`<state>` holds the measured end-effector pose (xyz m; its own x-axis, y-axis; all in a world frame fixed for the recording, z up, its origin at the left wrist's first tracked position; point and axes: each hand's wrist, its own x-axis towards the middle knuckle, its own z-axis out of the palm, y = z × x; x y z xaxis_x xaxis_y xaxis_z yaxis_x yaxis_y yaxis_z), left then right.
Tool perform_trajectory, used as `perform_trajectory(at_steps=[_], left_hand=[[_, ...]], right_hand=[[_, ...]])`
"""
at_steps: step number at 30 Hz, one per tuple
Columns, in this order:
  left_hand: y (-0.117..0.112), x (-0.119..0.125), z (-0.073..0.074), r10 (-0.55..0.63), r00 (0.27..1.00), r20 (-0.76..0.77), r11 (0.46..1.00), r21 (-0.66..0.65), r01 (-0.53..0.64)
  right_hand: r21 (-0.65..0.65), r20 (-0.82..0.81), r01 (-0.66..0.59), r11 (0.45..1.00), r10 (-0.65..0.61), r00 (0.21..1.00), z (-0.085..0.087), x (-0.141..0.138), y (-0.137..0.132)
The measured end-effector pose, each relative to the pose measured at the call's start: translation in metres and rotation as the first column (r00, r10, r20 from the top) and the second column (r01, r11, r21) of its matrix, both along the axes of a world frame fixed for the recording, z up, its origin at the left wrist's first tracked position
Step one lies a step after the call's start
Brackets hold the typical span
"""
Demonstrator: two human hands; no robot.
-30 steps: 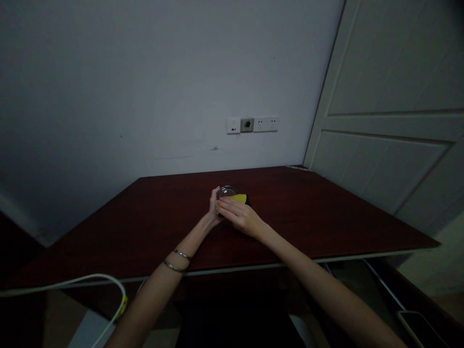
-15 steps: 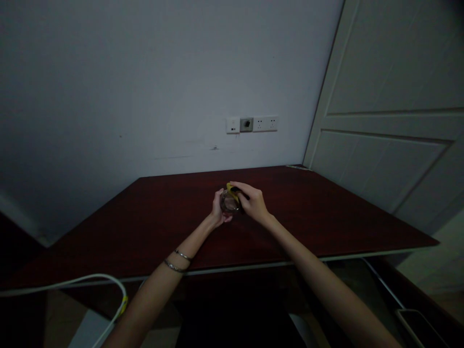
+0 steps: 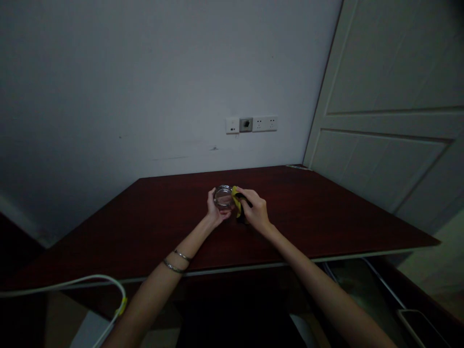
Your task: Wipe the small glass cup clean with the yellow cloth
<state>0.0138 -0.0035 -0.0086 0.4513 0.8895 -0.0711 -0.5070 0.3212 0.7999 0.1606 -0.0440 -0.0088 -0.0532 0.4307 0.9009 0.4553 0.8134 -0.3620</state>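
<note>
A small clear glass jar stands on the dark red table, near its middle. My left hand is wrapped round the jar's left side. A yellow and black cloth is pinched in my right hand and pressed against the jar's right side. Two thin bangles sit on my left wrist.
A white wall with a row of sockets rises behind the table. A panelled door stands at the right. A white cable loops past the table's front left edge. The room is dim.
My right hand carried the cloth from the jar's front, over its top, then down to its right side. My left hand kept its hold on the jar.
</note>
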Motion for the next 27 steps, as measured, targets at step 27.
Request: perform_trajectory(at_steps=[27], left_hand=[[0.008,0.008,-0.004,0.284,0.954,0.1,0.953,0.078,-0.292]], right_hand=[[0.223,0.533,0.025,0.975,-0.143,0.834,-0.007,-0.016,-0.028]])
